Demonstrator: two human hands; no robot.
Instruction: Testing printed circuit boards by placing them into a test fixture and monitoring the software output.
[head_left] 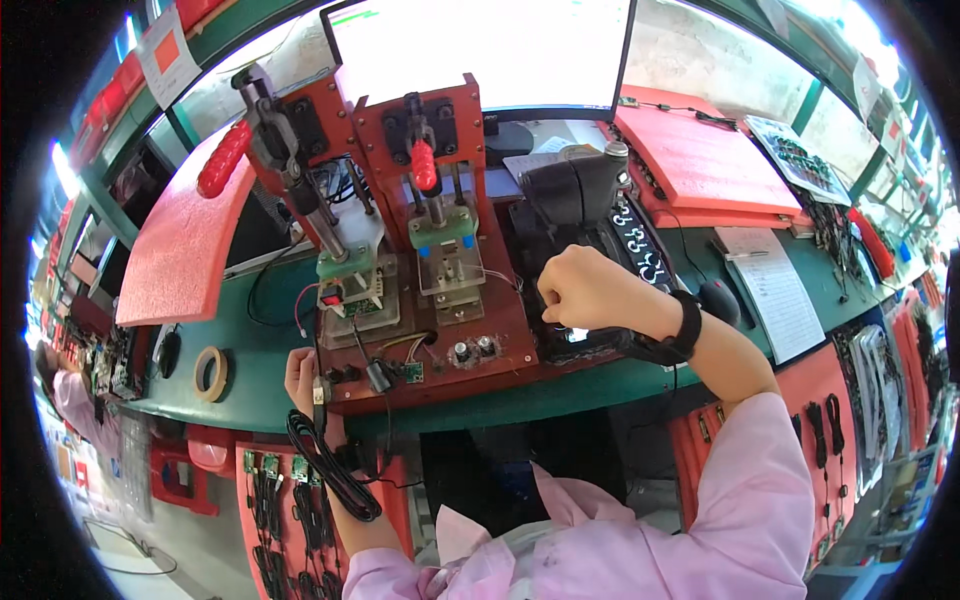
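Note:
My right hand (583,287) is closed in a fist above a black device (575,195) with a row of white looped markings. A small lit patch shows just below the fist, and whatever is under the fingers is hidden. At the front left corner of a dark red test fixture (500,358), my left hand (299,377) has its fingers curled; what they grip, if anything, cannot be made out. A coiled black cable (335,470) hangs across my left forearm, its metal plug (319,394) beside that hand. Two toggle clamps with red handles (424,165) stand on the fixture over small circuit boards.
Behind the fixture stands a bright monitor (480,50). Pink foam sheets (700,150) lie at the back right, near a paper form (775,290) and a black mouse (718,300). A tape roll (210,373) sits at left. Cabled boards lie on foam (250,510) below the table edge.

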